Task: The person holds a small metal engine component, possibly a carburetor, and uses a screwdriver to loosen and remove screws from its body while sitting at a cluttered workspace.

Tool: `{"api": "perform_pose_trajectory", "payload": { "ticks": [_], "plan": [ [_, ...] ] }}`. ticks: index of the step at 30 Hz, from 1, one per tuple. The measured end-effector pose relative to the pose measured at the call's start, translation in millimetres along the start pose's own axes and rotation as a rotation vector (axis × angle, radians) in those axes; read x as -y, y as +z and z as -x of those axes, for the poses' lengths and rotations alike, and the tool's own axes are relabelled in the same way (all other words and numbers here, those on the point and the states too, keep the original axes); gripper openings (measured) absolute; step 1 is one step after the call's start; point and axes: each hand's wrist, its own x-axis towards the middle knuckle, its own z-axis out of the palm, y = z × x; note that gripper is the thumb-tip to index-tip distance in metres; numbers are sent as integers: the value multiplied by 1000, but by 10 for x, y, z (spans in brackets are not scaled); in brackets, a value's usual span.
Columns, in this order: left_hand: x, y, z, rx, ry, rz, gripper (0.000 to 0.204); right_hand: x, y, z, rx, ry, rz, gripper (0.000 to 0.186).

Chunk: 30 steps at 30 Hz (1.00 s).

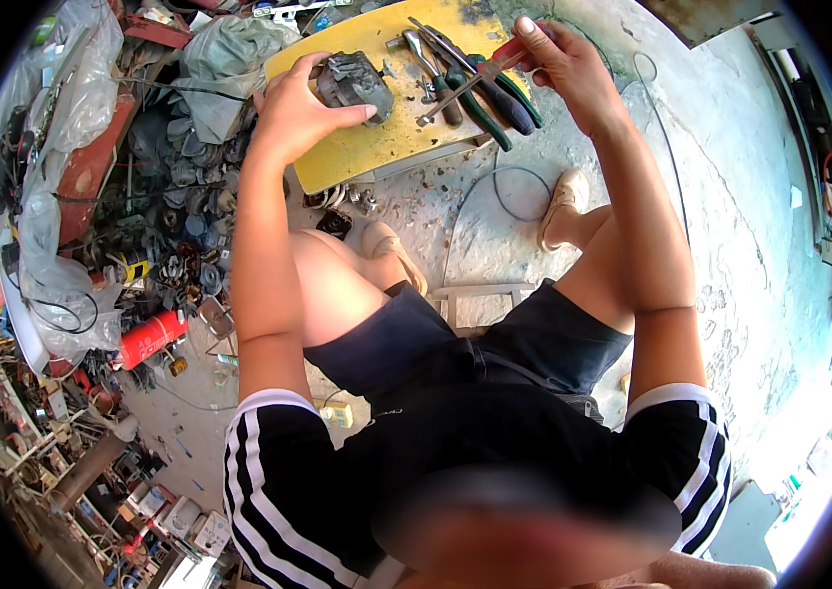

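My left hand grips a dark grey, grimy machine part by its left side, with the thumb along the near edge. The part rests on or just over the yellow tabletop; I cannot tell which. Over the table's right side, my right hand holds a screwdriver by its red handle. Its shaft slants down to the left, with the tip apart from the part. Beneath the shaft lie a hammer and pliers with dark green and black handles.
Piled scrap parts and plastic bags crowd the table's left. A red cylinder lies farther down that side. A thin cable loops across the concrete floor between the table and my right foot. A low stool frame shows between my legs.
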Motion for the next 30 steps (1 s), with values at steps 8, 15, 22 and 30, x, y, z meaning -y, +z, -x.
{"api": "perform_pose_trajectory", "payload": {
  "ticks": [8, 15, 22, 30],
  "plan": [
    [379, -13, -241, 234, -37, 467, 98, -77, 5, -42, 5, 77, -164, 42],
    [385, -138, -432, 342, -77, 380, 71, -130, 62, -100, 13, 174, -245, 41],
    [404, -28, -416, 157, -90, 421, 81, -112, 134, -130, -65, 221, -396, 42],
    [404, -42, -144, -73, 138, 46, 85, -248, 118, -203, -110, 257, -481, 42]
  ]
}}
